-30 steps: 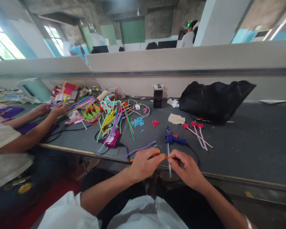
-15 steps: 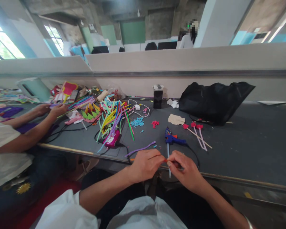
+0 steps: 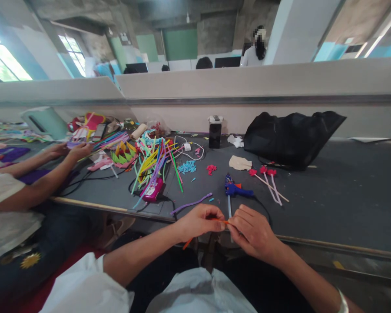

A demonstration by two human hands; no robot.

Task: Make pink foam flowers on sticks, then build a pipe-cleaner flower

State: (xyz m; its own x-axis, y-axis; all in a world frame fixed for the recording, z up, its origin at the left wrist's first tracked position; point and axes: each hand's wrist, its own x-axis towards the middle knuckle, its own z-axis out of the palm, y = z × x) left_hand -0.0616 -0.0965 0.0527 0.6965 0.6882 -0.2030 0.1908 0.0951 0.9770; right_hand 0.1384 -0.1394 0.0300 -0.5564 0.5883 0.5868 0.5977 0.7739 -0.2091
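Near the table's front edge, my left hand and my right hand pinch an orange pipe cleaner between them, fingertips almost meeting. Its other end hangs below my left wrist. Just beyond my hands lies a blue hot glue gun, with a clear glue stick pointing back toward me, partly covered by my right hand. A purple pipe cleaner rests left of the gun. To its right are several stems with red tips.
A heap of coloured pipe cleaners lies left, by a magenta device. Small blue pieces and red pieces sit mid-table. Behind stand a dark bottle and a black bag. A co-worker's hands work at far left.
The orange pipe cleaner's free end has swung down off the table edge below my left wrist. My left hand has turned, its fingers more arched; my right hand has rolled over, knuckles up.
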